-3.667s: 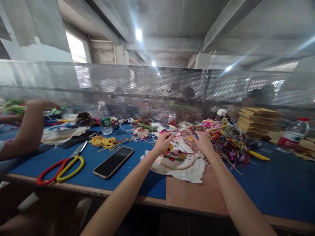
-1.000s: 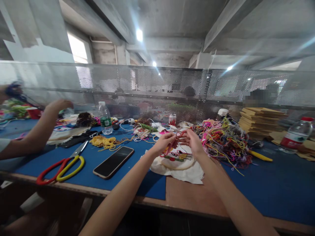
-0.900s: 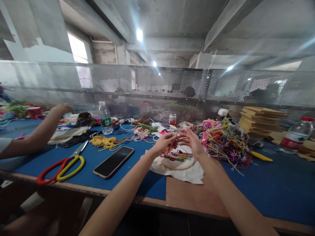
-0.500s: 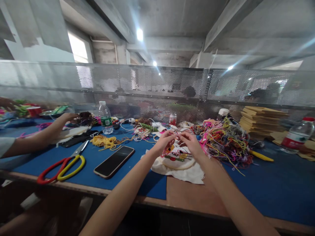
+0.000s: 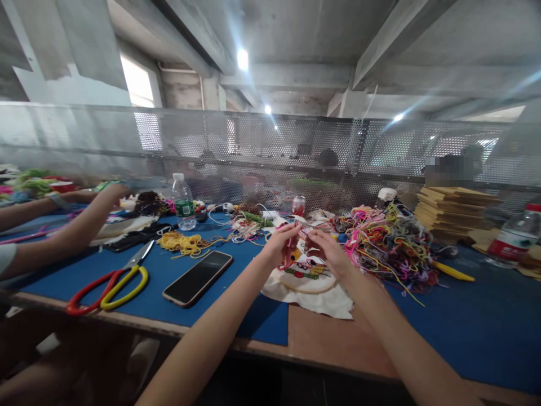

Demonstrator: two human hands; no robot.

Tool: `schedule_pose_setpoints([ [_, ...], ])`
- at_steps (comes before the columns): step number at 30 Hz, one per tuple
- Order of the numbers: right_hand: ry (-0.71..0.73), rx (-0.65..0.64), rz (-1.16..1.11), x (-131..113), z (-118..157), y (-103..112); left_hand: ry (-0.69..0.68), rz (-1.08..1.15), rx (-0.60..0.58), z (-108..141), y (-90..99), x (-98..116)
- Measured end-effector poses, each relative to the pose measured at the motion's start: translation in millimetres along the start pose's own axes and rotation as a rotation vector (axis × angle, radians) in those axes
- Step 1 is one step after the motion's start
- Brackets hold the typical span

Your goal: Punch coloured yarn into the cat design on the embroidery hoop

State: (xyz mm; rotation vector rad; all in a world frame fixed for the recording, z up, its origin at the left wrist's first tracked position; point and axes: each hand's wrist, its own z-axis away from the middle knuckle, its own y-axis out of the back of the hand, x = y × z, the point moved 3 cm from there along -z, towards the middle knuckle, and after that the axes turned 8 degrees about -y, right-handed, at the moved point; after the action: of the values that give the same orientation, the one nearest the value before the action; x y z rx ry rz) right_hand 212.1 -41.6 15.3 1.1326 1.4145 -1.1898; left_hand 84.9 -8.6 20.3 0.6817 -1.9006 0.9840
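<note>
My left hand (image 5: 282, 243) and my right hand (image 5: 327, 248) are raised close together over a white embroidered cloth (image 5: 323, 301) in a round wooden hoop. Fingers of both hands are pinched near each other, and what lies between the fingertips is too small to make out. Red, yellow, green and black stitching shows on the cloth below them. The cloth lies at the table's front edge. To its right rises a big tangled heap of coloured yarn (image 5: 384, 248).
Large scissors (image 5: 122, 279) and a phone (image 5: 198, 278) lie on the left, near yellow yarn (image 5: 180, 242) and a water bottle (image 5: 183, 206). A can (image 5: 298, 206), stacked brown envelopes (image 5: 450, 214) and a red-labelled bottle (image 5: 513, 237) stand farther back. Another person's arms (image 5: 67, 225) reach in at left.
The view has shifted slightly. My hands stay close together over the cloth, with small finger movements. At left, the other person's hand has lifted and a second arm shows more.
</note>
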Motion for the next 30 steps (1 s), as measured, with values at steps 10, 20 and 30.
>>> schedule_pose_setpoints([
  [10, -0.013, 0.062, -0.011, 5, -4, 5, -0.006, 0.015, 0.020, -3, 3.3, -2],
  [20, 0.027, 0.057, 0.098, 5, -8, 6, 0.013, 0.043, 0.174, -5, 11.7, -6],
  [30, -0.147, -0.039, 0.154, 16, -4, -3, -0.018, 0.269, 0.147, -15, 20.4, -4],
])
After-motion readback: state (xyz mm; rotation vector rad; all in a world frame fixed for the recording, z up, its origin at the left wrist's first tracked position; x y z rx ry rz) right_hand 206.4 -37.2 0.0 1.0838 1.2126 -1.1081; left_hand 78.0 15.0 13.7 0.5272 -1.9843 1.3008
